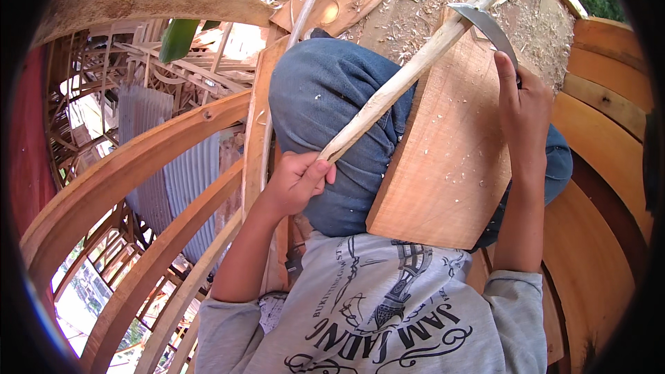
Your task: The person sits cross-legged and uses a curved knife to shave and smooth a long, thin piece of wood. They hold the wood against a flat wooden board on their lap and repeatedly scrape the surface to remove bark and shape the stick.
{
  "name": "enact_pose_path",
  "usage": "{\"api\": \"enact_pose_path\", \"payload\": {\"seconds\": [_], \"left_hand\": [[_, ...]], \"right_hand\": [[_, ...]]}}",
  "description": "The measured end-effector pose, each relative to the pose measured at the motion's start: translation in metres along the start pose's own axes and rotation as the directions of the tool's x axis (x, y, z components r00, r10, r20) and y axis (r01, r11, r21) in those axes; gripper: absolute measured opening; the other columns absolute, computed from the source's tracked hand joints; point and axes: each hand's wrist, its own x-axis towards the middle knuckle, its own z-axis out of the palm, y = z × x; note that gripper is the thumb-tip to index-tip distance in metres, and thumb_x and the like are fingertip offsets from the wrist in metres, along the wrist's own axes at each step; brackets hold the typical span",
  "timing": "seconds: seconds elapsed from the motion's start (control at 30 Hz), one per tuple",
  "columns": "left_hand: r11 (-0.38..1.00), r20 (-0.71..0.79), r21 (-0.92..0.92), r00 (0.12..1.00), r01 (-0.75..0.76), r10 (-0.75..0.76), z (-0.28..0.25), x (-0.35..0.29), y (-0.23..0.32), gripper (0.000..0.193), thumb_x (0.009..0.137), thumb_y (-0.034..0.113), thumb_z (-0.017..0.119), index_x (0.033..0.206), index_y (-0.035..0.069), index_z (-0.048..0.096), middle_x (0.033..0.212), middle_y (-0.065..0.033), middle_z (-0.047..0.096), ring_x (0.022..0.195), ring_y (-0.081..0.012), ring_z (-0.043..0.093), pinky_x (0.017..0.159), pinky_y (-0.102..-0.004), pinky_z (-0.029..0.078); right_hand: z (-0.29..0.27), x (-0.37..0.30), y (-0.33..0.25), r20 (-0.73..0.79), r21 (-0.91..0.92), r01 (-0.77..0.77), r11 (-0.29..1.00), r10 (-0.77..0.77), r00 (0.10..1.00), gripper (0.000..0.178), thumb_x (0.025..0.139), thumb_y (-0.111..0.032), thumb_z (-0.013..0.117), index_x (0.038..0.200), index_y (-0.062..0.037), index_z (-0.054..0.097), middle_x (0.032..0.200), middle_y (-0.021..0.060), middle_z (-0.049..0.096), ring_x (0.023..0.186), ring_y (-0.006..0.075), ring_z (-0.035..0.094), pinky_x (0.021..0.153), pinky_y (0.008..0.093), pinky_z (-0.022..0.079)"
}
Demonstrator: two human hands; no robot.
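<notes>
Gripping a wooden shaft in the left hand, slanted over a lap-borne plank; with the right hand at the curved metal blade near its far end, grip impossible to tell; risking a cut through any slip along the edge.

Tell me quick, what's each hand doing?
Left hand: closed, holding the wooden stick.
Right hand: closed, holding the curved knife.
</notes>
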Motion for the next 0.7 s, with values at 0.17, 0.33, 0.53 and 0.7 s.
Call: {"api": "enact_pose_path", "payload": {"seconds": [0.17,0.33,0.53,0.7], "left_hand": [[1.0,-0.031,0.012,0.999,0.014,-0.014,0.004,-0.001,-0.004,0.043,0.1,0.031,0.043,0.075,-0.001,0.057,0.045,0.0025,0.039,0.041,-0.0056,0.035,0.042,-0.0228,0.029],[1.0,-0.02,0.005,1.0,-0.007,0.007,0.004,-0.001,-0.005,0.05,0.1,0.039,0.039,0.077,-0.001,0.056,0.046,0.0027,0.039,0.041,-0.0051,0.034,0.041,-0.0221,0.027],[0.999,-0.017,-0.04,1.0,-0.009,0.008,0.004,-0.002,-0.004,0.045,0.101,0.037,0.04,0.082,-0.001,0.056,0.048,0.0028,0.04,0.041,-0.0041,0.033,0.04,-0.0209,0.026],[0.992,-0.039,-0.118,0.998,0.038,-0.043,0.006,-0.002,-0.004,0.037,0.101,0.025,0.04,0.079,-0.001,0.055,0.047,0.0035,0.038,0.042,-0.0042,0.031,0.042,-0.0218,0.026]], "right_hand": [[0.018,-0.043,-0.033,0.064,0.037,0.294,0.955,-0.296,0.953,0.059,0.081,-0.056,0.062,0.057,-0.0019,0.057,0.047,0.0135,0.05,0.042,0.0296,0.052,0.043,0.0372,0.04],[0.026,-0.03,-0.033,0.041,-0.087,0.36,0.929,-0.358,0.933,0.062,0.077,-0.062,0.063,0.054,-0.0051,0.055,0.043,0.0092,0.048,0.04,0.0259,0.052,0.039,0.0349,0.039],[0.037,-0.004,-0.019,-0.06,-0.207,0.376,0.903,-0.395,0.917,0.066,0.076,-0.068,0.058,0.054,-0.0061,0.058,0.042,0.0079,0.049,0.037,0.0246,0.051,0.038,0.0329,0.039],[0.038,0.006,-0.02,-0.058,-0.274,0.381,0.883,-0.411,0.91,0.066,0.074,-0.069,0.059,0.054,-0.0063,0.057,0.043,0.0075,0.049,0.038,0.0233,0.053,0.037,0.0321,0.039]]}}
